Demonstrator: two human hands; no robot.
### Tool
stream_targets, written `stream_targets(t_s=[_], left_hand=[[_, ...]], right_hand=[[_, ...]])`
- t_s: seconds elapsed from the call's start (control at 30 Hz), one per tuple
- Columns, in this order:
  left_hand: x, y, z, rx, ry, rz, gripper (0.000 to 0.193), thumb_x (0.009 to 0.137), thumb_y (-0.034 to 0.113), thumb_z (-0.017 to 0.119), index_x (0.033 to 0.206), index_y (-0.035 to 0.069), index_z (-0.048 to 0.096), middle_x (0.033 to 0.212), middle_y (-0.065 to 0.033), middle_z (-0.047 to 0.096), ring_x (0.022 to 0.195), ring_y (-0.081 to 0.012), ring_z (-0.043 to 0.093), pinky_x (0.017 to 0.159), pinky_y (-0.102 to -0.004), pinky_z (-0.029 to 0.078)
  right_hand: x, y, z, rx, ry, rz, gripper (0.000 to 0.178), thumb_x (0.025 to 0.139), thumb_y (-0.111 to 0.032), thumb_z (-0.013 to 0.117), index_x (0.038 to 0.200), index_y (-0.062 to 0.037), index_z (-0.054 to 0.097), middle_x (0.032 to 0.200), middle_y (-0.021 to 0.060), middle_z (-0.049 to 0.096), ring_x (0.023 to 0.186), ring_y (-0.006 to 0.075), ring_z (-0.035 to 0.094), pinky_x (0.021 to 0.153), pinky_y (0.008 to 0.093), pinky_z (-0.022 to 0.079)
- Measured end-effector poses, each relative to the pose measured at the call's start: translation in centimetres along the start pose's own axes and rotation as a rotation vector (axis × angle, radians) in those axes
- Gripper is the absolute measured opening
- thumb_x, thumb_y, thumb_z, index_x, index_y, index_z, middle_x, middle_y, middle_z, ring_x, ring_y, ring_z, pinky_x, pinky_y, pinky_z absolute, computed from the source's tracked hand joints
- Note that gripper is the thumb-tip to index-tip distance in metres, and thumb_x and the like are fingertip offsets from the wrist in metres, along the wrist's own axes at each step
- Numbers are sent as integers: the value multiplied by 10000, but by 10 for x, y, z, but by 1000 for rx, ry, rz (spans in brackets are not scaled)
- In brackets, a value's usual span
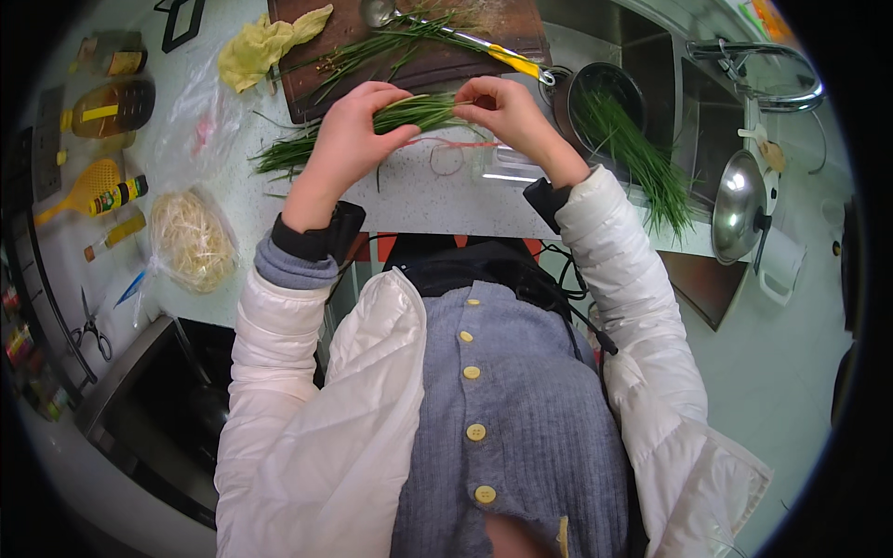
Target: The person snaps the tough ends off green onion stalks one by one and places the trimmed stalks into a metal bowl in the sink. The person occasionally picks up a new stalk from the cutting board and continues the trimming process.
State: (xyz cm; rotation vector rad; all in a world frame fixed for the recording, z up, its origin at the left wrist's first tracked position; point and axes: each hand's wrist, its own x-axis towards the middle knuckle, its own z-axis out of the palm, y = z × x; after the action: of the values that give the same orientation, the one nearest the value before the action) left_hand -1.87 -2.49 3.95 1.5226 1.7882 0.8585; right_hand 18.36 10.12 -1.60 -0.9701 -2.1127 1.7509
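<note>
My left hand (pixel 358 130) is closed round a bunch of garlic chives (pixel 423 112), whose green leaf ends spread to the left over the counter. At the bunch's pale right end, the thumb and fingers of my right hand (pixel 507 110) are pinched together on the stalk ends. A thin reddish tie (pixel 451 144) lies on the counter just below the bunch. Behind my hands is a dark wooden cutting board (pixel 516 23) with loose chive scraps (pixel 372 46) and a metal ladle (pixel 379 11) with a yellow-ended handle.
More chives (pixel 637 158) hang from a dark bowl (pixel 606 79) at the sink (pixel 712 102), right. A steel lid (pixel 739 205) leans near the counter's right end. Left are a yellow cloth (pixel 260 51), a bag of pale shreds (pixel 193 240), bottles (pixel 113 107) and scissors (pixel 91 327).
</note>
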Motion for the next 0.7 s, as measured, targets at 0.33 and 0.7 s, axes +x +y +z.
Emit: stream_targets(t_s=[0.33, 0.7], left_hand=[[14, -12, -4, -248, -208, -240, 255, 848, 117, 700, 1040, -48, 668, 907, -19, 690, 818, -62, 583, 747, -226, 478], [15, -18, 2, -271, -181, -196, 279, 843, 160, 704, 1040, -35, 673, 849, -32, 673, 722, -74, 580, 668, -235, 477]], right_hand=[[-10, -30, -4, 558, -86, 79, 323, 980, -269, 548, 1012, 33, 658, 828, 45, 667, 703, 98, 608, 683, 242, 510], [-10, -31, 10, 379, -14, 4, 217, 852, -164, 705, 952, 20, 652, 787, 33, 651, 691, 70, 590, 627, 225, 488]])
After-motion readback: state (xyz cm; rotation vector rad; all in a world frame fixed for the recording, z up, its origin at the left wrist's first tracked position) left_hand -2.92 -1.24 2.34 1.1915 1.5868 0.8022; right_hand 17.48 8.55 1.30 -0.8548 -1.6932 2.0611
